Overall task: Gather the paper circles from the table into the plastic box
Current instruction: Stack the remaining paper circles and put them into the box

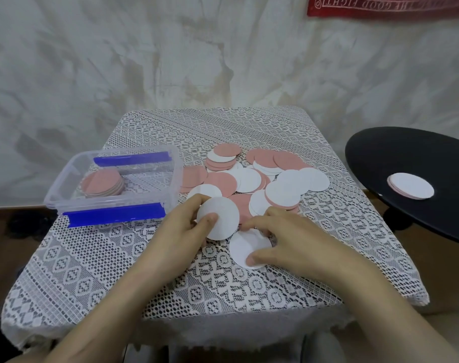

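Observation:
Several pink and white paper circles lie scattered across the middle of the lace-covered table. A clear plastic box with blue clips stands at the left and holds a small stack of pink circles. My left hand pinches a white circle lifted off the cloth, thumb on its face. My right hand rests on another white circle lying flat on the table, thumb pressing its near edge and fingers curled over its far edge.
A round black side table stands at the right with a small stack of circles on it. A pale wall rises behind the table, with a red banner at the top right. The tablecloth hangs over the front edge.

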